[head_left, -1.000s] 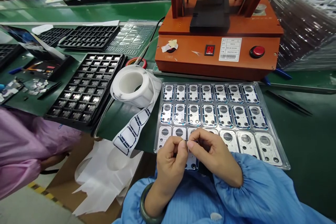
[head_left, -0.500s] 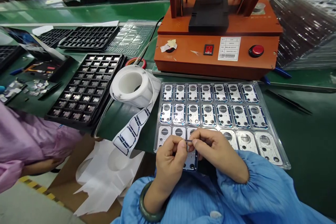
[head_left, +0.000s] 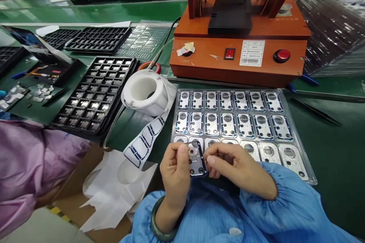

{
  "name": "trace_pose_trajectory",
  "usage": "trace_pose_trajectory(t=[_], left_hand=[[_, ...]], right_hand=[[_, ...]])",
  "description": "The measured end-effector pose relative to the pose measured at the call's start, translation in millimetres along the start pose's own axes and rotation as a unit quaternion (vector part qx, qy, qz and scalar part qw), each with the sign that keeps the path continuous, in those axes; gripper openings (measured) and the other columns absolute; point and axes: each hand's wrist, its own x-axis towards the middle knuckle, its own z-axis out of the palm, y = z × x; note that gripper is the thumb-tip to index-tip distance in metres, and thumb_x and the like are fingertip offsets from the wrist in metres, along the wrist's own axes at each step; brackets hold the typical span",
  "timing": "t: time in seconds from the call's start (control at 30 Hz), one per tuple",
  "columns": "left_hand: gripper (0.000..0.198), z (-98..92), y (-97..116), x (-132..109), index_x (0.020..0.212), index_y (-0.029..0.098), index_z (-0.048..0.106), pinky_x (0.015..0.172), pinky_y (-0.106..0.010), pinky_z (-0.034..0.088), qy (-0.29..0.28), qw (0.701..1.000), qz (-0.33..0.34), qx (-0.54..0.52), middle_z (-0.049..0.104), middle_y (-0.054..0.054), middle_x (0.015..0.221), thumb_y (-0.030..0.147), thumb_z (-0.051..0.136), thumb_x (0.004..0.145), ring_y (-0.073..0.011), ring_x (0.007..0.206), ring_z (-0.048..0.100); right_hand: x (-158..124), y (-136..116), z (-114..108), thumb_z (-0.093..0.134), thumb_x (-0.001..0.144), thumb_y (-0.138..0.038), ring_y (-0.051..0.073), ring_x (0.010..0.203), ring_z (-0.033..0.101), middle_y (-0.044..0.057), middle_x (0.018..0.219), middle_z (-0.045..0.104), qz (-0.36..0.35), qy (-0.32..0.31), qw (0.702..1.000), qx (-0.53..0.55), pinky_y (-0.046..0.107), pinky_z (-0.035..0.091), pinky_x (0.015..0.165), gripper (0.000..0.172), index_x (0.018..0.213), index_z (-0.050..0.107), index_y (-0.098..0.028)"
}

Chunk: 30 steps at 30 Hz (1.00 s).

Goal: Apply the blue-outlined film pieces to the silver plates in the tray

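Observation:
My left hand (head_left: 176,165) pinches a small metal plate (head_left: 196,161) by its left side, thumb on top. The plate has rounded corners, a dark blue border and several round holes; it is tilted up in front of my chest. My right hand (head_left: 229,159) is at the plate's right edge with fingers curled and thumb against them; whether anything is between them is hidden. Beneath and beyond my hands lies a clear plastic tray (head_left: 299,152) with rows of similar plates. Those in the two far rows have blue borders, while visible nearer ones are bare silver.
Left of the tray stands a roll of white backing (head_left: 145,91), its strip of dark frame stickers (head_left: 144,140) hanging down. An orange machine (head_left: 239,59) is behind. Black tweezers (head_left: 316,112) lie right; a black parts tray (head_left: 94,95) and a co-worker's pink sleeve (head_left: 42,167) are left.
The plate has moved left and turned more face-up, gripped by my left hand. My hands have drawn apart; the left shifted left, and the right is now at the plate's edge.

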Motion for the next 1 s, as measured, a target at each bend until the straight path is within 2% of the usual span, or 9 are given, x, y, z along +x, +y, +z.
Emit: trace_pose_trajectory(t=[0.07,0.13,0.3,0.43,0.5,0.57,0.67,0.83,1.0], left_hand=[[0.026,0.2,1,1,0.071,0.018,0.056,0.04,-0.015,0.037,0.049,0.998,0.023,0.016,0.05,0.006,0.055,0.038,0.053,0.088,-0.0062,0.043,0.042],[0.025,1.0,1,2,0.072,0.018,0.057,0.042,-0.015,0.039,0.07,0.995,0.053,0.04,0.053,0.005,0.057,0.037,0.053,0.088,-0.0065,0.046,0.045],[0.023,3.6,-4,0,0.076,0.018,0.058,0.04,-0.015,0.037,0.067,0.995,0.058,0.048,0.052,0.005,0.058,0.036,0.052,0.089,-0.0059,0.044,0.044],[0.025,-5.9,-2,5,0.078,0.019,0.058,0.038,-0.015,0.035,0.09,0.993,0.034,0.062,0.051,0.006,0.054,0.04,0.051,0.089,-0.006,0.041,0.042],[0.024,-16.3,0,12,0.079,0.019,0.06,0.04,-0.016,0.037,0.076,0.99,0.039,0.116,0.053,0.006,0.055,0.04,0.052,0.088,-0.007,0.043,0.045],[0.023,-27.1,-1,19,0.079,0.019,0.062,0.045,-0.017,0.039,0.023,0.976,0.058,0.21,0.056,0.005,0.055,0.038,0.054,0.087,-0.0082,0.045,0.049],[0.021,-36.3,-8,25,0.079,0.019,0.064,0.048,-0.019,0.036,-0.036,0.934,0.107,0.339,0.057,0.004,0.052,0.037,0.055,0.086,-0.0093,0.045,0.051],[0.02,-32.4,-25,24,0.092,0.019,0.067,0.047,-0.022,0.027,0.02,0.885,0.181,0.429,0.051,0.005,0.048,0.036,0.059,0.084,-0.0116,0.044,0.048],[0.025,-28.6,-28,21,0.1,0.015,0.068,0.051,-0.024,0.031,0.04,0.866,0.226,0.444,0.049,0.003,0.054,0.034,0.06,0.084,-0.0132,0.048,0.05]], right_hand=[[-2,0,1,0.055,0.084,-0.027,0.012,0.058,0.058,0.0,0.065,0.061,-0.017,-0.043,0.998,-0.04,0.022,0.046,0.054,0.012,0.079,0.059,-0.017],[-2,2,3,0.056,0.083,-0.024,0.011,0.055,0.055,-0.001,0.063,0.059,-0.034,-0.063,0.994,-0.077,0.021,0.043,0.051,0.011,0.075,0.056,-0.017],[1,7,7,0.054,0.078,-0.014,0.007,0.049,0.045,-0.005,0.056,0.049,-0.088,-0.034,0.988,-0.12,0.018,0.037,0.047,0.012,0.067,0.051,-0.017],[-1,5,8,0.054,0.078,-0.012,0.007,0.053,0.051,-0.003,0.064,0.057,-0.112,-0.033,0.986,-0.118,0.018,0.041,0.051,0.007,0.076,0.059,-0.016],[-2,4,8,0.054,0.083,-0.017,0.009,0.056,0.053,-0.002,0.065,0.059,-0.107,-0.011,0.988,-0.112,0.019,0.043,0.052,0.008,0.081,0.061,-0.016],[-3,4,9,0.052,0.086,-0.021,0.01,0.056,0.055,-0.002,0.064,0.058,-0.1,0.02,0.989,-0.11,0.02,0.043,0.052,0.011,0.081,0.06,-0.017],[-2,3,9,0.05,0.088,-0.022,0.01,0.056,0.055,-0.002,0.063,0.056,-0.1,0.046,0.987,-0.115,0.021,0.043,0.052,0.013,0.079,0.059,-0.018],[0,5,11,0.049,0.09,-0.024,0.011,0.057,0.056,-0.002,0.065,0.058,-0.103,0.054,0.985,-0.125,0.023,0.044,0.055,0.015,0.08,0.06,-0.018],[1,6,12,0.05,0.09,-0.025,0.012,0.057,0.056,-0.002,0.061,0.058,-0.086,0.09,0.983,-0.138,0.023,0.044,0.055,0.017,0.077,0.06,-0.019]])
